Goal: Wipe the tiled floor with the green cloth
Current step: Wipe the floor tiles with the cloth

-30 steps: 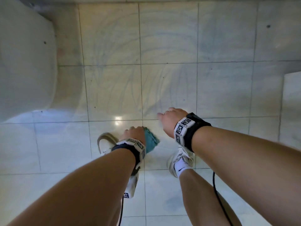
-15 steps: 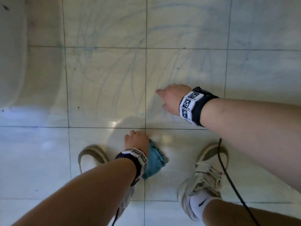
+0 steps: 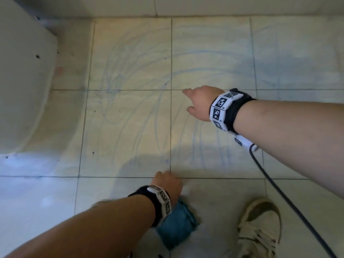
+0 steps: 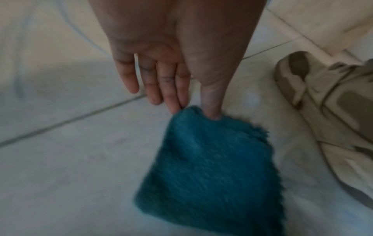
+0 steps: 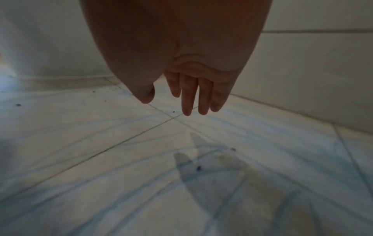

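Head view: 1 green cloth [image 3: 176,226] pinched by left hand [image 3: 167,183] fingers, seemingly, right hand [image 3: 200,101] fingers straight

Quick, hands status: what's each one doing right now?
Left hand: pinches the top edge of the green cloth between thumb and fingertips.
Right hand: open, fingers straight, holds nothing, above the tiled floor.

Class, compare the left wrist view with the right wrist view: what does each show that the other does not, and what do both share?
Only the left wrist view shows the green cloth, pinched at its top edge by the left hand, and a shoe beside it. Only the right wrist view shows the right hand, fingers straight and empty, above blue streaks and dark specks. Both show the tiled floor with grout lines.
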The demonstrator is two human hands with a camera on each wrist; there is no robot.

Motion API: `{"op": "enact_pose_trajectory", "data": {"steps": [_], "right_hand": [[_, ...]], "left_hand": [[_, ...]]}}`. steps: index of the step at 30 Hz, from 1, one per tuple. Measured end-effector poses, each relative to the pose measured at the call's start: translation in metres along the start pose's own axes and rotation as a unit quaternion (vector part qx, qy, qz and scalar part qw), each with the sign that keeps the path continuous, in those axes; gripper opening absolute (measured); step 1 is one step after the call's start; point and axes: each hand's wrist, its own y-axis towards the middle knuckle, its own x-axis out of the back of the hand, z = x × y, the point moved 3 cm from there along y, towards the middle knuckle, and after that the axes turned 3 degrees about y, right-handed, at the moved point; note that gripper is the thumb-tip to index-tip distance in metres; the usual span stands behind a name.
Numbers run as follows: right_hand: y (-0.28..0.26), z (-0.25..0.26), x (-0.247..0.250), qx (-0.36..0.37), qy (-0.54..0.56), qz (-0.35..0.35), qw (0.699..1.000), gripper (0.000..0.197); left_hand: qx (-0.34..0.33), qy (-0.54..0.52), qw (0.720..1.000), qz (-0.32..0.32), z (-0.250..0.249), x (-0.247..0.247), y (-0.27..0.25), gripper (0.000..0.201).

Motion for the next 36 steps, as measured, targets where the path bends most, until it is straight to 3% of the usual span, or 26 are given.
{"op": "enact_pose_trajectory", "data": {"steps": [3, 6, 11, 15, 19, 25, 31, 36], "right_hand": [[-0.001, 0.008, -0.027, 0.024, -0.034, 0.03, 0.999, 0.056], [0.006, 0.004, -0.032, 0.016, -0.098, 0.048, 0.994, 0.053], [-0.002, 0.002, -0.027, -0.029, -0.07, 0.066, 0.995, 0.056], [-0.009, -0.002, -0.043, -0.054, -0.069, 0.082, 0.993, 0.053], [-0.019, -0.004, -0.042, -0.038, -0.047, 0.035, 0.998, 0.045], [-0.026, 0.016, -0.063, 0.02, -0.012, 0.007, 1.0, 0.062], [-0.019, 0.025, -0.096, 0.035, 0.011, 0.024, 0.999, 0.07], [-0.01, 0.017, -0.099, 0.113, -0.036, 0.045, 0.992, 0.079]], "left_hand": [[-0.036, 0.036, 0.999, 0.015, -0.017, -0.018, 0.003, 0.017], [-0.048, 0.026, 0.998, -0.025, -0.01, -0.005, 0.012, 0.014], [0.028, -0.077, 0.981, -0.174, 0.035, 0.071, 0.043, 0.035], [0.09, -0.163, 0.951, -0.246, 0.073, 0.122, 0.062, 0.033], [0.128, -0.189, 0.931, -0.284, 0.108, 0.152, 0.064, 0.034], [0.155, -0.18, 0.937, -0.256, 0.125, 0.13, 0.065, 0.065], [0.099, -0.2, 0.943, -0.248, 0.135, 0.1, 0.058, 0.086], [0.099, -0.159, 0.956, -0.226, 0.132, 0.092, 0.061, 0.11]]}}
